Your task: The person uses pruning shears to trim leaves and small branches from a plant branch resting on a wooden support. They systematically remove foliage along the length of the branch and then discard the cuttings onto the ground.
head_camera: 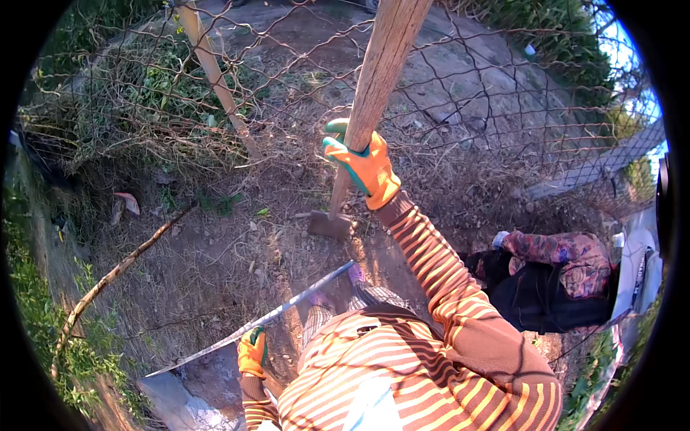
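Observation:
My right hand (372,167), in an orange glove with green-coated fingers, is wrapped around the thick wooden handle (384,70) of a hoe. The handle slants from the top of the view down to a broad metal head (329,225) at the ground. Low in the view, my left hand (252,351), gloved alike, is curled beside a long grey pole or rim (291,303). A piece of wood (273,383) shows just below that hand. What the left fingers hold, if anything, is hidden.
Rusty wire fencing (302,56) spans the far side, with a leaning wooden post (213,70). A bent branch (116,275) lies left. Another person (550,280) bends down at right. A sheet (183,393) lies at lower left. Dry stalks litter the soil.

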Tool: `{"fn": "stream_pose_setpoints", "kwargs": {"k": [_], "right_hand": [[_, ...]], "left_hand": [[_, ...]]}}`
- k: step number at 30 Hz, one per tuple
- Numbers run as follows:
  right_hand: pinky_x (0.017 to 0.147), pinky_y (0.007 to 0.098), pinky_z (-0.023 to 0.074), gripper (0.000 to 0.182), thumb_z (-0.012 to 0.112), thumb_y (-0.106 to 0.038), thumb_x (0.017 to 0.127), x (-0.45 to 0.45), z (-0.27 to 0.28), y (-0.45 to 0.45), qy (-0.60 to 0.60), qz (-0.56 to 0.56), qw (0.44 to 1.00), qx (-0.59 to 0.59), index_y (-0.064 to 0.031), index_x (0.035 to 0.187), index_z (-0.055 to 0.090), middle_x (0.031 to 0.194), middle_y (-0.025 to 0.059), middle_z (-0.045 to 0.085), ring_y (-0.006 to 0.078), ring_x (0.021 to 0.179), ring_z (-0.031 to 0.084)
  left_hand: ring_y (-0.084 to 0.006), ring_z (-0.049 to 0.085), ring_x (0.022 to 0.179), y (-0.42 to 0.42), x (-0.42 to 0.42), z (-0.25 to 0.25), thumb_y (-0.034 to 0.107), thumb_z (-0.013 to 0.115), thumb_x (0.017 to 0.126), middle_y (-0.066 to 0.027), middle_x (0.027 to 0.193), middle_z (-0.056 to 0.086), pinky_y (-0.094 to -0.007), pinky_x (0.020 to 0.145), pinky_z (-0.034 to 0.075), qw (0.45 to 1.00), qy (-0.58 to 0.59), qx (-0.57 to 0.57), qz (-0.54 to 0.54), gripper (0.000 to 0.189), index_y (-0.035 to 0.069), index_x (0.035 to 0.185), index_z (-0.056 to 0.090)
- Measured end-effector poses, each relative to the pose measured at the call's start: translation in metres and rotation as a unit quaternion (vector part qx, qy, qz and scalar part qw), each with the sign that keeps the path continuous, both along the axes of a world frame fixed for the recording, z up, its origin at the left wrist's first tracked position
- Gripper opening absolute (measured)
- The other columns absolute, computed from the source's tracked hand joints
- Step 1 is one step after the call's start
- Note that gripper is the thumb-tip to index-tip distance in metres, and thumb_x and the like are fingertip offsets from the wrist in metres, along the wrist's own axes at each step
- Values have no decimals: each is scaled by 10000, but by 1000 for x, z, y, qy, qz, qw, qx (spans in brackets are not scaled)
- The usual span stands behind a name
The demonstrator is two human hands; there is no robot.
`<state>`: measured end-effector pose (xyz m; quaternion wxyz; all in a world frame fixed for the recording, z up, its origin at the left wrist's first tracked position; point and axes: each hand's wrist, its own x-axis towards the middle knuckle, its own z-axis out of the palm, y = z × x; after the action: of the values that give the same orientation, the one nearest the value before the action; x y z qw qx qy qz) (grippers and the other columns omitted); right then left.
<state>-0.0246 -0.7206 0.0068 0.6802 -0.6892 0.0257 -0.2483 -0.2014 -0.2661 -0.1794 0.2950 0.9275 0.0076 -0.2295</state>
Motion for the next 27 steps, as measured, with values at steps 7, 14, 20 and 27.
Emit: {"fn": "stream_pose_setpoints", "kwargs": {"k": [7, 14, 20, 27], "right_hand": [[753, 330, 500, 409, 750, -193, 770, 36, -28, -61, 139, -113, 977, -119, -46, 1091, 542, 926, 52, 636, 183, 865, 627], [808, 342, 489, 552, 758, -300, 764, 41, -78, -141, 224, -219, 929, -196, -82, 1216, 528, 1042, 81, 652, 202, 930, 620], [789, 309, 502, 560, 701, -159, 749, -22, -65, -205, 292, -183, 921, -180, -86, 1276, 525, 1007, 83, 689, 182, 906, 647], [611, 285, 498, 702, 436, 100, 711, -44, 75, -239, 166, -96, 976, -100, -124, 1376, 430, 737, 67, 639, 145, 676, 610]], "left_hand": [[-291, 628, 1010, -22, -19, -2, 324, 639, 827, -131, 1059, 674, -374, 891, 467, 998, 19, 15, 55, 351, 68, 1063, 675], [-297, 653, 839, -60, 3, -8, 318, 575, 872, -136, 888, 683, -389, 700, 480, 998, 57, 24, -4, 279, 80, 984, 672], [-250, 675, 827, -98, 13, 5, 259, 636, 809, -112, 891, 703, -367, 722, 507, 994, 84, -28, 63, 248, 73, 962, 697], [-127, 620, 754, -101, 24, -45, 179, 641, 823, -41, 809, 677, -287, 695, 493, 973, 123, -182, 72, 196, 41, 954, 688]]}}
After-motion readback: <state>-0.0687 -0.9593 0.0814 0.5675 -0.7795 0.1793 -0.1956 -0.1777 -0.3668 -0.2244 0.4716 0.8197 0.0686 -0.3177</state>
